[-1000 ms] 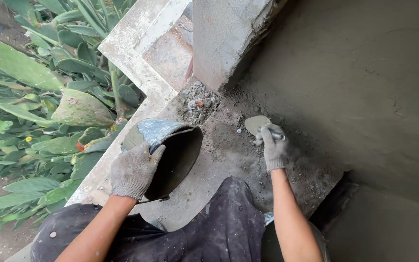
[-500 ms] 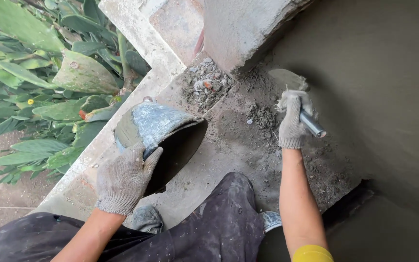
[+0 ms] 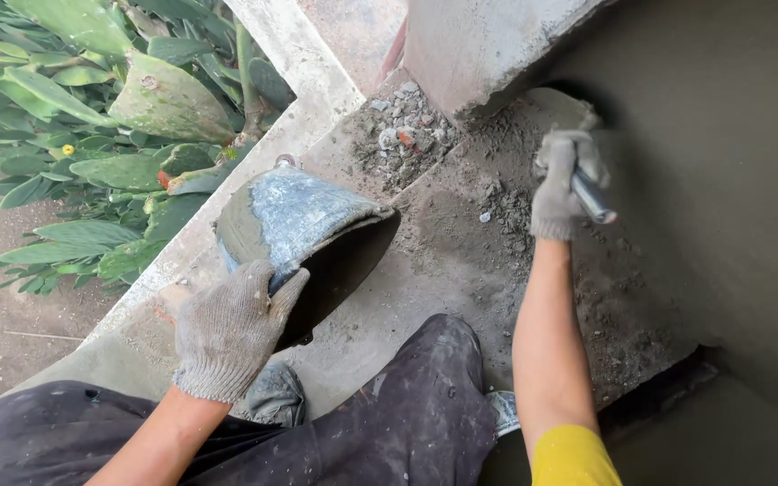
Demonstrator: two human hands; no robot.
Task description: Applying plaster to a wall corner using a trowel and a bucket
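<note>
My left hand (image 3: 227, 328), in a grey knit glove, grips the rim of a tipped bucket (image 3: 294, 220) smeared with cement, its dark mouth facing right. My right hand (image 3: 562, 180), also gloved, is shut on the metal handle of a trowel (image 3: 569, 112). The trowel blade reaches up into the corner where a concrete block (image 3: 479, 45) meets the wet plastered wall (image 3: 722, 162). Loose grey mortar (image 3: 497, 225) lies spread on the ledge between both hands.
A pile of rubble and small stones (image 3: 398, 135) sits beside the block. Cactus pads and green plants (image 3: 92, 117) grow beyond the ledge's left edge, above bare ground. My dark, stained trouser knee (image 3: 416, 396) rests on the ledge near the bucket.
My right hand has moved the trowel up and to the right, from the mortar on the ledge into the corner under the block. My left hand keeps hold of the bucket.
</note>
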